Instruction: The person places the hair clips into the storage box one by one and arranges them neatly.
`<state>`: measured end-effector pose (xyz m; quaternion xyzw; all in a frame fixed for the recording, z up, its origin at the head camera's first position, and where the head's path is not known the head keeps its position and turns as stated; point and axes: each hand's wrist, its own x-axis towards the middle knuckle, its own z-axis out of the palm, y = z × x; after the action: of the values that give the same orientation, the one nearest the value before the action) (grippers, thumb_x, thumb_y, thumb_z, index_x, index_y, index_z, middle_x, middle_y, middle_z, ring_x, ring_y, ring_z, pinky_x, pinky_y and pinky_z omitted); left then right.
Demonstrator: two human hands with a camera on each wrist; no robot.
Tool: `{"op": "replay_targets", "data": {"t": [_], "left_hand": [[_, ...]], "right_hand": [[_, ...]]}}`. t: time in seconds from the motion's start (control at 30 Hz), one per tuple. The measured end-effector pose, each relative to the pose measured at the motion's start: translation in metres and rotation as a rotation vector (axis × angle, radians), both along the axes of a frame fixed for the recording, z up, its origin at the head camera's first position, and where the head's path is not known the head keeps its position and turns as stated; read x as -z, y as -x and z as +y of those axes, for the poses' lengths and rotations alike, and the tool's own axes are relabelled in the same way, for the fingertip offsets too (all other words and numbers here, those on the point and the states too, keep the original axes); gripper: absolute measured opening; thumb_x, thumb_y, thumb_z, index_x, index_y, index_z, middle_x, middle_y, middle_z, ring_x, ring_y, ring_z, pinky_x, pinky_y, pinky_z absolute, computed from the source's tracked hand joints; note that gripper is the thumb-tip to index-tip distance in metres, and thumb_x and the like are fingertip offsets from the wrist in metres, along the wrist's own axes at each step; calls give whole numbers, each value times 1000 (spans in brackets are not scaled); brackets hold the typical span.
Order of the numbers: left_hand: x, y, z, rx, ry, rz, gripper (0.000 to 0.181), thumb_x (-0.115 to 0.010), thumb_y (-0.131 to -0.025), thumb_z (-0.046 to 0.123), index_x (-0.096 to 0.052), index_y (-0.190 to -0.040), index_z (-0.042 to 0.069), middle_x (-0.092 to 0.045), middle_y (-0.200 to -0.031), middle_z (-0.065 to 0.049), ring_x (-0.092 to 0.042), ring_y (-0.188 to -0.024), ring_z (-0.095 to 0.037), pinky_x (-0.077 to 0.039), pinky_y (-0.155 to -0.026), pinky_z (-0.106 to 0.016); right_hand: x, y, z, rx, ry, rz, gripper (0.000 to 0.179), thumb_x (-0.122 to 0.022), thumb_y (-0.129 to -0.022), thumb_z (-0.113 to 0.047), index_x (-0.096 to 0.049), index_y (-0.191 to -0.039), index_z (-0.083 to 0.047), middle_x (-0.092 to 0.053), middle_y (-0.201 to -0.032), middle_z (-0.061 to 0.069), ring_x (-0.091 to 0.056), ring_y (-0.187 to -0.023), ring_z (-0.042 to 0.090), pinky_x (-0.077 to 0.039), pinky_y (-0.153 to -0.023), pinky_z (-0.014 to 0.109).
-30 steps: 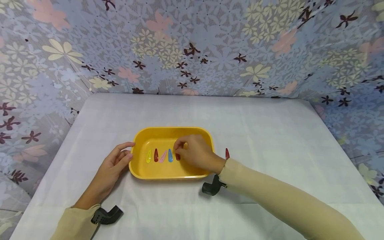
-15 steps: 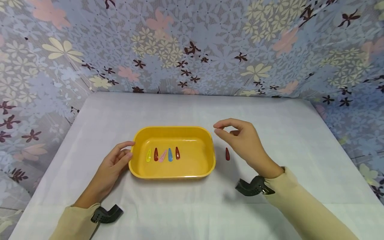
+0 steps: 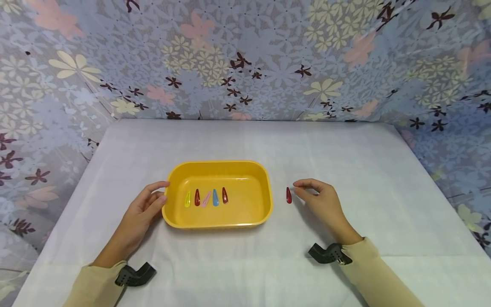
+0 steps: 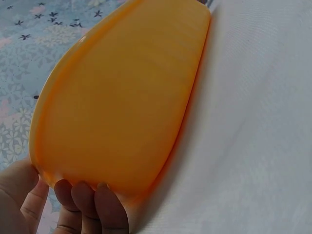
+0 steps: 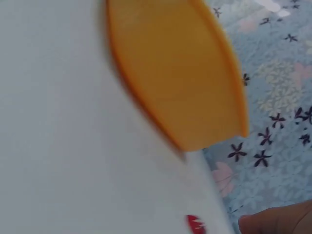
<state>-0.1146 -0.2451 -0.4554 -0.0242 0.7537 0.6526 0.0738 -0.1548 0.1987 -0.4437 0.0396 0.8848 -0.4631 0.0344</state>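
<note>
My left hand (image 3: 142,213) rests its fingertips on the left end of a yellow plastic tray (image 3: 245,224); the left wrist view shows several fingertips against the tray's outer wall (image 4: 122,112). Inside lies a row of snap hair clips: yellow (image 3: 187,199), red (image 3: 197,197), pink (image 3: 206,199), blue (image 3: 215,197) and dark red (image 3: 225,195). Another red hair clip (image 3: 289,195) lies on the cloth right of the tray. Just beside it is my right hand (image 3: 324,204), thumb and forefinger slightly apart and holding nothing. In the right wrist view that red clip (image 5: 196,224) is partly cut off.
A white cloth (image 3: 345,153) covers the table. Behind it and at both sides hangs floral fabric (image 3: 261,59). Black wrist cameras (image 3: 136,275) sit on both forearms, over beige sleeves (image 3: 379,273).
My right hand let go of the dark red clip in the tray, lifted out to the right, then lowered beside the loose red clip. My left hand stays at the tray.
</note>
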Motion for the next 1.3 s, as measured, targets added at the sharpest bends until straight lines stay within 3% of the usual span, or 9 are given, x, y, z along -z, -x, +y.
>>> {"op": "replay_targets", "data": {"t": [0.13,0.2,0.33,0.4,0.63,1.0,1.17,1.23,1.3], "left_hand": [[1,0,1,-1,-7,-2,47,-59,-105,32,-47,-147,14,-56,-113,-8,-56,-95,-16,-52,-84,-19],[2,1,1,4,-2,-2,47,-59,-105,33,-47,-147,15,-55,-114,-9,-56,-95,-16,-52,-85,-19],[4,4,0,12,4,8,47,-59,-105,35,-47,-147,16,-54,-113,-10,-55,-95,-16,-52,-85,-18],[4,5,0,16,0,16,47,-59,-105,34,-47,-147,16,-54,-113,-10,-55,-95,-15,-51,-85,-18],[-1,4,0,19,-8,11,46,-59,-105,33,-48,-147,16,-55,-112,-8,-55,-95,-16,-51,-84,-18],[0,2,-6,14,-31,27,44,-60,-105,30,-49,-146,17,-55,-110,-7,-55,-94,-13,-51,-85,-16],[3,2,-5,17,-36,25,44,-60,-105,30,-49,-146,16,-55,-111,-7,-55,-94,-13,-51,-85,-16],[4,2,-5,18,-34,23,44,-59,-105,30,-49,-146,16,-55,-111,-7,-55,-94,-14,-51,-85,-17],[4,2,-4,20,-31,23,44,-59,-105,30,-49,-146,16,-55,-111,-7,-56,-94,-14,-51,-85,-17]], "right_hand": [[10,-3,-1,-22,-51,51,21,-71,-97,-31,-77,-110,-16,-73,-105,2,-58,-101,18,-46,-78,26],[12,-4,-3,-26,-68,83,17,-72,-96,-29,-77,-107,-17,-73,-100,0,-59,-84,17,-45,-69,24],[16,-7,-6,-49,-139,192,12,-77,-92,-19,-77,-103,-16,-72,-91,-1,-45,-53,14,-36,-54,26],[17,-7,-8,-62,-172,251,12,-78,-91,-16,-78,-102,-14,-71,-90,-1,-40,-48,13,-34,-49,26],[19,-9,-12,-85,-229,333,12,-79,-90,-12,-79,-102,-12,-73,-91,-2,-47,-54,12,-40,-55,26],[17,-6,-23,-104,-228,327,13,-77,-92,-12,-81,-103,-13,-76,-97,0,-49,-51,12,-41,-52,26],[17,-6,-20,-90,-230,287,14,-77,-92,-15,-81,-105,-14,-77,-104,-1,-68,-80,15,-51,-71,30],[18,-6,-17,-92,-220,267,15,-77,-93,-16,-81,-107,-15,-76,-108,-1,-70,-89,14,-52,-74,30],[20,-6,-15,-93,-200,250,15,-77,-93,-17,-81,-108,-15,-76,-109,-1,-70,-87,14,-52,-71,27]]}}
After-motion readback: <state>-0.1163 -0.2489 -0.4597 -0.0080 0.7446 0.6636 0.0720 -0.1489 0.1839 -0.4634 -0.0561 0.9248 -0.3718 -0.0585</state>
